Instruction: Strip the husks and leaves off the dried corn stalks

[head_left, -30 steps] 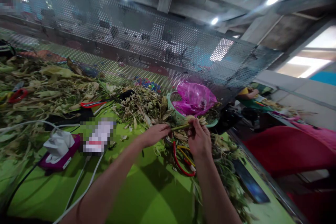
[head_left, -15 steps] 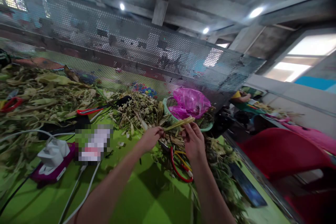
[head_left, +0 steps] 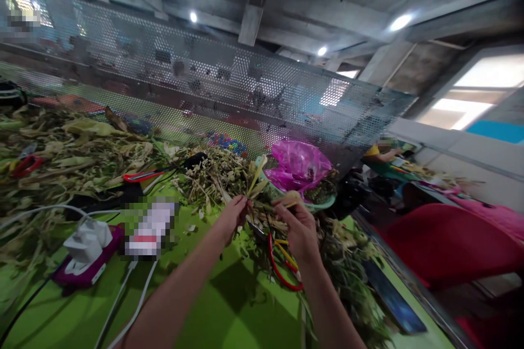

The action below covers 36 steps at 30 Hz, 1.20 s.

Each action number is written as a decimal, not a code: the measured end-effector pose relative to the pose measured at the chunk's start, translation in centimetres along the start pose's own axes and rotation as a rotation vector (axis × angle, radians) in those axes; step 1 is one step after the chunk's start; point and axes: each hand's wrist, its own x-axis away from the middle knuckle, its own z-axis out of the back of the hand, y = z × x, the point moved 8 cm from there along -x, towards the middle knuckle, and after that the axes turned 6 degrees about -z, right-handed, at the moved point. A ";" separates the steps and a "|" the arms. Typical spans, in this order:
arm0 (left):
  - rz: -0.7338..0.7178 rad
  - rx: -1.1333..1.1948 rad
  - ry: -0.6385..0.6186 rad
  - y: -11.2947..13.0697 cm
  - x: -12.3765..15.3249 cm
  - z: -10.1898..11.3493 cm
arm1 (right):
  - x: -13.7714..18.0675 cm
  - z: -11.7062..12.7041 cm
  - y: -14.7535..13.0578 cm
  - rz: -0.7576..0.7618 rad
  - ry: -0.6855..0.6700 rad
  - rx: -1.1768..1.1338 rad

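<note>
My left hand (head_left: 233, 219) pinches a yellowish dried leaf (head_left: 257, 175), whose blade sticks up past the fingertips. Just to its right, my right hand (head_left: 302, 224) is closed, its fingers pinching a thin dried stalk with a pale, rounded end (head_left: 292, 197). Whether the leaf and the stalk are still joined between the hands I cannot tell. Below the right hand lie scissors (head_left: 275, 268) with red and yellow handles, partly covered by plant bits. A pale green basket (head_left: 325, 203) with a crumpled pink plastic bag (head_left: 301, 166) stands just behind the hands.
Dried leaves (head_left: 82, 158) heap over the left of the green table (head_left: 245, 311). A red cutter (head_left: 143, 175), a lit phone (head_left: 151, 229) and a purple power strip (head_left: 88, 272) with cables lie there. At right are a dark phone (head_left: 393, 297) and a red chair (head_left: 458, 240). A perforated metal screen (head_left: 204, 82) stands behind.
The strip once stretched between both hands has parted or swung: a leaf now points upward from my left hand. My right hand has turned slightly, showing the pale end. The view shifted slightly.
</note>
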 end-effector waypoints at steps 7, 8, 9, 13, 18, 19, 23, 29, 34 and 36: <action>-0.082 -0.210 -0.015 0.5 -0.1 0.0 | 1.3 -3.0 0.8 -0.121 -0.322 0.138; -0.127 -0.320 -0.017 0.9 -0.1 0.0 | 0.9 -2.4 0.8 -0.113 -0.266 0.091; -0.188 -0.436 -0.016 1.4 -0.1 0.0 | 0.6 -1.7 0.7 -0.100 -0.196 0.052; -0.389 -0.794 -0.020 3.0 0.5 -0.5 | -0.4 0.4 0.5 -0.047 0.034 0.010; -0.433 -0.955 -0.058 3.3 1.3 -1.2 | -0.7 1.4 0.8 -0.010 0.147 0.034; -0.437 -0.935 -0.058 3.3 1.4 -1.2 | -0.6 1.5 0.8 0.004 0.158 0.047; -0.417 -0.751 -0.021 3.0 1.2 -0.7 | 0.1 -0.4 0.1 0.076 0.027 0.144; -0.167 -0.246 0.013 0.4 -0.1 0.4 | 1.4 -3.9 0.2 0.026 -0.284 0.257; 0.018 0.019 -0.106 -0.3 0.4 -0.7 | 0.6 -2.4 0.9 -0.082 -0.196 0.164; 0.042 0.016 -0.146 0.0 0.7 -1.2 | 0.2 -1.8 1.2 -0.097 -0.137 0.162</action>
